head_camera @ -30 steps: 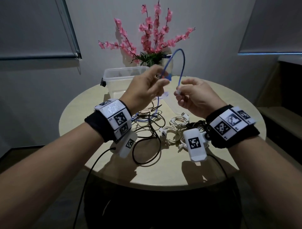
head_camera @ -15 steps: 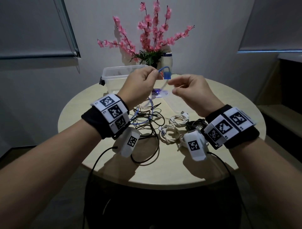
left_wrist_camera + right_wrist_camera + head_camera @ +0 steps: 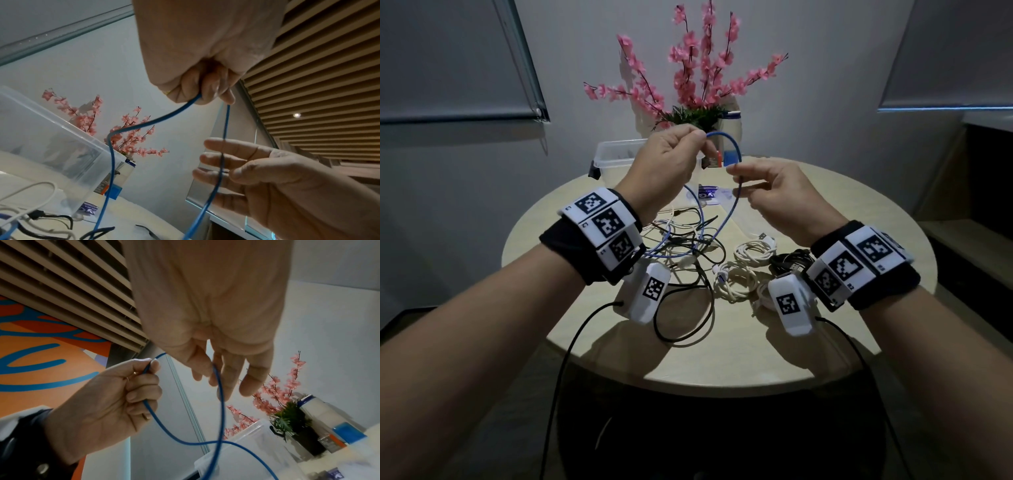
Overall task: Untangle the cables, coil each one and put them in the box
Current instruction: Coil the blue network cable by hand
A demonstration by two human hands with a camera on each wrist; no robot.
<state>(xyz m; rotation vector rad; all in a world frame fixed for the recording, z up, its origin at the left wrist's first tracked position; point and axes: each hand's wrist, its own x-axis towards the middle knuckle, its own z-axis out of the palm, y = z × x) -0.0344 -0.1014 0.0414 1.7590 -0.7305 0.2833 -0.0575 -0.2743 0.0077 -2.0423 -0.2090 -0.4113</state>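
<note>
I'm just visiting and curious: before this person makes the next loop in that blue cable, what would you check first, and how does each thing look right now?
1. Left hand grips the blue cable firmly: ok, fingers curled round it in both wrist views.
2. Right hand controls the hanging strand: not ok yet, the fingers look loose, with the cable running past them.
3. Blue cable is free of the black cables on the table: not ok, its lower part runs into the tangle.
4. Clear box is open and reachable: ok, it stands behind the left hand with no lid on.
5. White cables already coiled: ok, they lie in bundles.
6. Blue cable's free end located: cannot tell.
</note>
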